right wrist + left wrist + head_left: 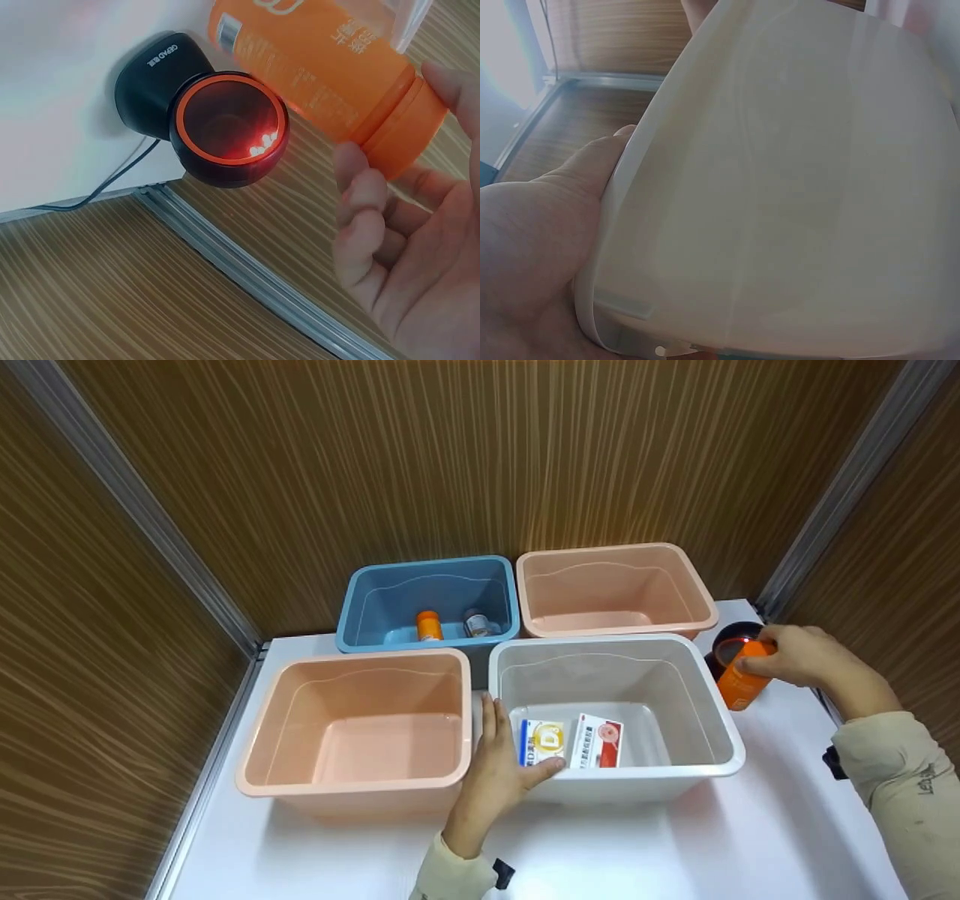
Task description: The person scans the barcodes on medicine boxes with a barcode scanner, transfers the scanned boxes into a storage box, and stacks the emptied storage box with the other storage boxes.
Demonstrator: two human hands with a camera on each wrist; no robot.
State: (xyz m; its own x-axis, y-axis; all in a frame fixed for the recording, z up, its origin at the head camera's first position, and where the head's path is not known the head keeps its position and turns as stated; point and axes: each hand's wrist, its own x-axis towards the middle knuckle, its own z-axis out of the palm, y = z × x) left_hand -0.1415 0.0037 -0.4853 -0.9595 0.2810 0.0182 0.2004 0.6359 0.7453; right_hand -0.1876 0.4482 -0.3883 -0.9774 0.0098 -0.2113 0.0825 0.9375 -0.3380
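Note:
My right hand [810, 658] grips an orange bottle [742, 686] by its cap, to the right of the white bin [600, 784]. In the right wrist view the orange bottle [315, 67] is tilted beside a black desktop scanner [161, 90] whose round window glows red. My left hand [491, 776] rests on the near left corner of the white bin, fingers extended along its left side and thumb across the front rim. Inside that bin lie a white box with a yellow D [544, 741] and a white-and-red box [598, 741].
A pink bin [352, 789] stands at the left front, another pink bin [615, 551] at the back right. The blue bin [427, 564] at the back holds an orange-capped bottle [429, 625] and a small clear bottle [476, 624]. Wood-patterned walls [480, 457] surround the white table [600, 855].

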